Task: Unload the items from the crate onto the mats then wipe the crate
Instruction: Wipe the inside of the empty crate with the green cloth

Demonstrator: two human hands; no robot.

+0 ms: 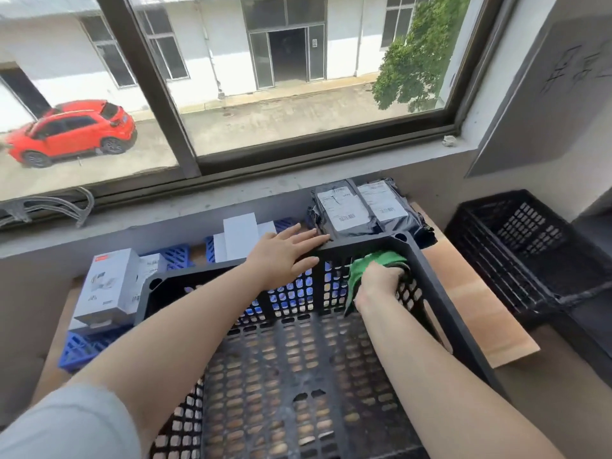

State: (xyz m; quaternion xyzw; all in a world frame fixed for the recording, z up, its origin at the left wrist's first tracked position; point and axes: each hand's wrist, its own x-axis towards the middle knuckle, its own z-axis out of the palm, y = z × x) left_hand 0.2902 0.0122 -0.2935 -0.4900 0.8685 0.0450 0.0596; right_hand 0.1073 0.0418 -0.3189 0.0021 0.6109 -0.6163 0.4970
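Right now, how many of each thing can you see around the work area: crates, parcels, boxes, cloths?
Black crates: 2, the one being wiped and a spare at right.
Dark parcels with labels: 2.
White boxes: at least 4 show; others may be hidden.
Green cloths: 1, in the right hand.
Total: 9.

Black perforated plastic crate [440, 293] as landmark: bright green cloth [371, 263] inside its far right corner; blue lattice mats [82, 349] left; dark grey white-labelled parcels [344, 210] behind.
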